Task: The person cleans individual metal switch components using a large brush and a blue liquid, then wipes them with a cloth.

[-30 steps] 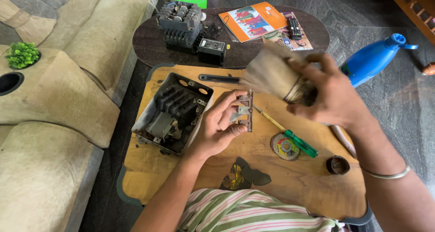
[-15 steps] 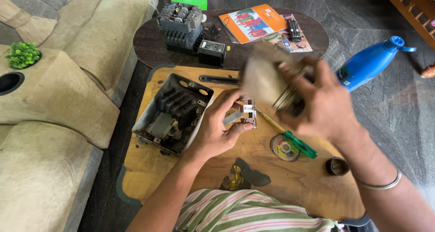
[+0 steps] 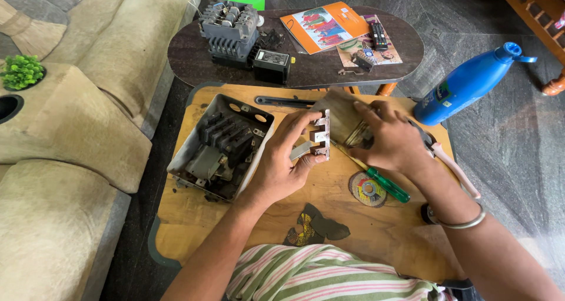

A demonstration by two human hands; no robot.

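Wooden low table [image 3: 194, 218] fills my view, with a grey open switch box [image 3: 220, 148] of dark parts lying on its left side and a dark oval table [image 3: 306, 71] beyond it. Over the middle, my left hand [image 3: 282, 163] pinches a small metal contact piece [image 3: 318, 137] upright between thumb and fingers, while my right hand [image 3: 391, 139] grips a paintbrush [image 3: 341, 115], its bristles touching that piece. Just below lie a green-handled screwdriver [image 3: 382, 183] and a small grinding disc [image 3: 367, 189].

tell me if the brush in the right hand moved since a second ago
Yes. The brush in the right hand dropped lower and left, toward the wooden table and the metal part.
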